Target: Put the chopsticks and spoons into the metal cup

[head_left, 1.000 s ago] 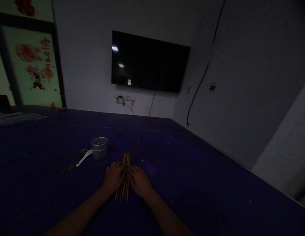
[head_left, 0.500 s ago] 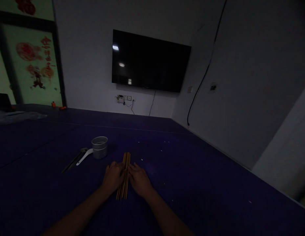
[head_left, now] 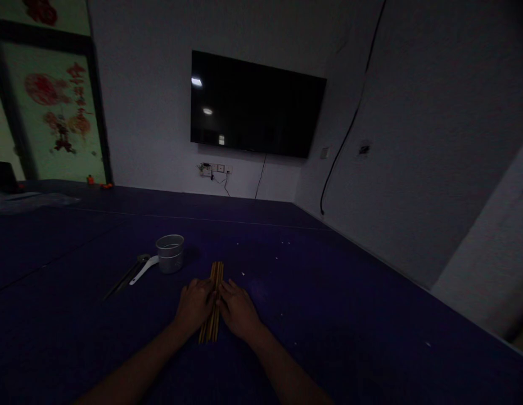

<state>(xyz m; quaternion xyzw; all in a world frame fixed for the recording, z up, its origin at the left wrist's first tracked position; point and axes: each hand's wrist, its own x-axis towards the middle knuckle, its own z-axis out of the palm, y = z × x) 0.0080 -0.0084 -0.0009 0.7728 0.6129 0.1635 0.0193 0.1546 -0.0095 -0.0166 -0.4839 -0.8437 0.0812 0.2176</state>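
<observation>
A bundle of wooden chopsticks (head_left: 217, 272) lies lengthwise on the dark blue surface, pointing away from me. From its left side my left hand (head_left: 195, 304) grips the bundle, fingers curled against the sticks. My right hand (head_left: 238, 309) closes in from the right, its thumb and fingers on the same sticks. The two hands nearly meet over the middle of the bundle and hide part of it. Left of the far ends stands a grey metal cup (head_left: 170, 260). A white spoon (head_left: 142, 271) lies against the cup's left side, with dark long-handled utensils (head_left: 125, 278) beside it.
Small white scraps (head_left: 243, 274) are scattered over the blue surface (head_left: 350, 304). Clear plastic sheeting (head_left: 37, 202) lies at the far left, and small orange items (head_left: 90, 180) stand near the door. A television (head_left: 257, 104) hangs on the wall; a black cable (head_left: 343, 143) runs down the right wall.
My right hand has shifted very slightly left, closer against the chopsticks. The cup, spoon and utensils stay in place; the view has moved a touch.
</observation>
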